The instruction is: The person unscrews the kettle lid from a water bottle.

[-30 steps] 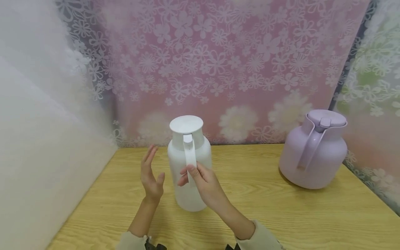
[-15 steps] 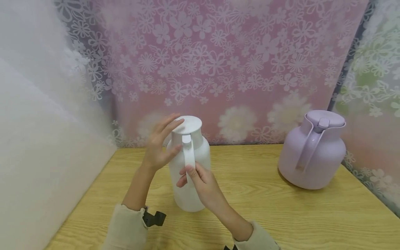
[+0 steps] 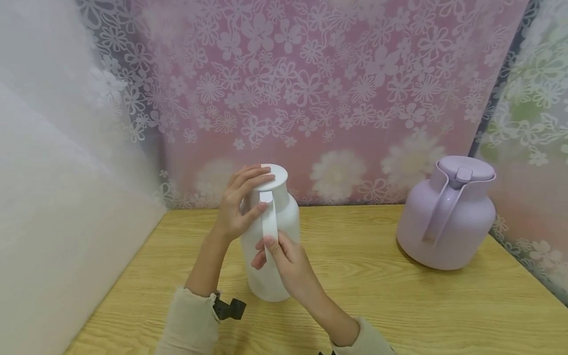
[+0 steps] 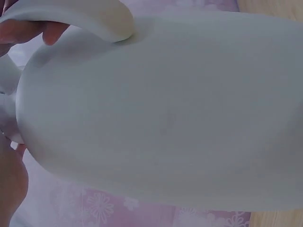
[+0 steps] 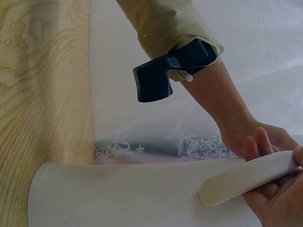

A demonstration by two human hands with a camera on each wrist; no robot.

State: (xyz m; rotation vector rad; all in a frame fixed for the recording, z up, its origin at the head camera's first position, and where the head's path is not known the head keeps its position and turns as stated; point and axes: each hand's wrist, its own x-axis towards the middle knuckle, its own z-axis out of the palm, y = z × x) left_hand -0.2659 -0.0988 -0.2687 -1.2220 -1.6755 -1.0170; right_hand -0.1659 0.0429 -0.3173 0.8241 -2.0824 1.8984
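A white thermos jug (image 3: pixel 290 217) stands upright on the table, its handle facing the wearer. My right hand (image 3: pixel 295 268) grips the lower part of that handle, thumb in front and fingers behind it. Over the top, my left hand (image 3: pixel 241 202) lays its fingers across the round white lid (image 3: pixel 278 173), while its thumb touches the handle near the lever. The jug's body (image 4: pixel 161 113) fills most of the left wrist view. In the right wrist view, the handle's free lower end (image 5: pixel 227 187) sticks out below the gripping fingers.
On the right of the wooden table (image 3: pixel 355 286) stands a lilac thermos jug (image 3: pixel 448 222), lid closed. Behind the table hangs a pink flowered cloth (image 3: pixel 310 98). A pale wall (image 3: pixel 66 197) borders the left side.
My left hand has risen from beside the white thermos jug and come right onto its lid, with the thumb reaching the handle. My right hand keeps its grip; the jug stays in place.
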